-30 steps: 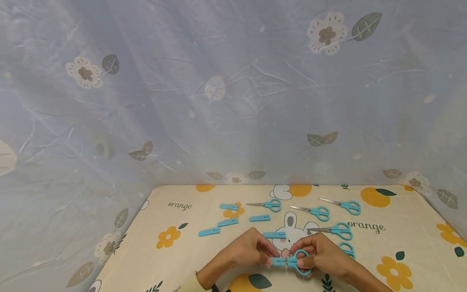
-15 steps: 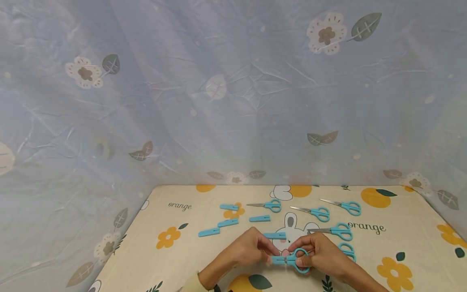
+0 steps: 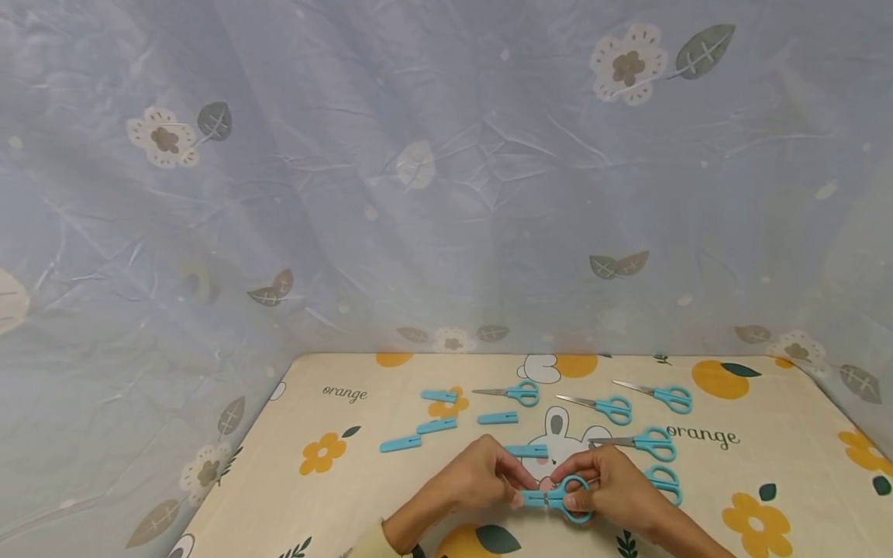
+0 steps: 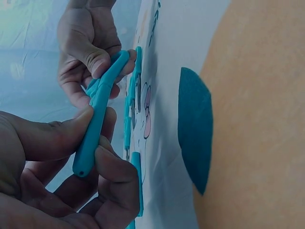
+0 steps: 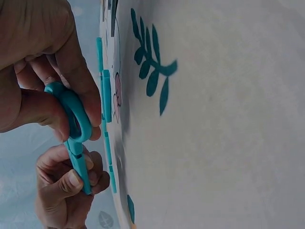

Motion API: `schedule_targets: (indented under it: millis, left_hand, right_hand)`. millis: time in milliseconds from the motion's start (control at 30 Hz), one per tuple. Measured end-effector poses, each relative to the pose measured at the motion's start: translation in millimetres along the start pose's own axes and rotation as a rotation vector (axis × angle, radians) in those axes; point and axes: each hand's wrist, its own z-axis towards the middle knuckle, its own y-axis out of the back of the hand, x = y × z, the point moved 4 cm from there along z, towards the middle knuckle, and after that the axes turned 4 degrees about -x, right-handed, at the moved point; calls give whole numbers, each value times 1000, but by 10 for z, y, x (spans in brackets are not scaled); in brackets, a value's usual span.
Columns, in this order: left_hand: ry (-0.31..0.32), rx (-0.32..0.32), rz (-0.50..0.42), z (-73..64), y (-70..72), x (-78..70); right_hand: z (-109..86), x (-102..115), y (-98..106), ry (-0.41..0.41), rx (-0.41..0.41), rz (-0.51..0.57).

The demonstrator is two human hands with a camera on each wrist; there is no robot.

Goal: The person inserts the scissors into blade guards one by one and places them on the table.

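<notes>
My left hand (image 3: 481, 477) pinches a turquoise blade cover (image 4: 90, 136) between thumb and fingers. The cover sits over the blades of a pair of turquoise-handled scissors (image 3: 576, 498), and the blades are hidden inside it. My right hand (image 3: 617, 492) grips the scissors by the handle loops, thumb on one loop, as the right wrist view also shows with the handle (image 5: 76, 112). Both hands hold the joined pieces a little above the patterned tablecloth (image 3: 349, 496), close to its front edge. Another cover (image 3: 528, 451) lies just beyond my left hand.
Several loose covers (image 3: 498, 418) lie on the cloth at the back left. Several uncovered scissors, such as a pair (image 3: 656, 443) beside my right hand and one at the back (image 3: 523, 393), lie to the right, blades pointing left. A hanging patterned curtain (image 3: 446, 194) closes off the back.
Both hands keep their hold on the scissors and cover. The scissors have tilted and risen slightly, with the cover and handle pressed a little closer together.
</notes>
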Motion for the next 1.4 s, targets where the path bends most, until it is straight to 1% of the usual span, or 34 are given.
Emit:
schedule_targets:
  millis: [100,300,400,467,600,667,700,867,967,1067,1200,1267,1333,1400]
  left_hand:
    - [7,-1,-13,1,-6,16]
    - [-4,-18,32,-27,-32,7]
    - [-4,-21,40,-32,-37,8]
    - [2,-23,33,-30,-40,14]
    - [18,-32,4,-23,-39,34]
    - [20,-40,-4,-21,-41,44]
    - [19,-45,-2,-21,-43,47]
    - [6,-70,25,-29,-73,54]
    - [-5,-79,45,-32,-85,57]
    - [-2,-83,33,-29,-87,62]
    - [19,-86,-10,-26,-81,73]
    - [27,-87,-24,-25,-78,74]
    - [32,-88,-31,-23,-79,74]
    - [36,-84,-35,-22,-88,73]
  right_hand:
    - [-1,9,-15,-6,-7,-11]
    - [-3,-27,-31,-101,13,43]
    - [0,-41,-41,-116,8,40]
    - [2,-36,-48,-98,-5,15]
    - [0,-1,-65,-25,-35,-48]
    - [-3,13,-70,-6,-43,-63]
    - [0,14,-70,-4,-43,-63]
    - [6,-10,-73,-83,-25,-25]
    - [5,-29,-77,-111,-24,-8]
    - [9,-21,-90,-83,-44,-26]
    - [9,23,-108,-27,-106,-120]
    - [5,45,-114,-15,-128,-158]
    - [3,53,-112,-10,-129,-154]
    - [2,47,-116,-21,-101,-110]
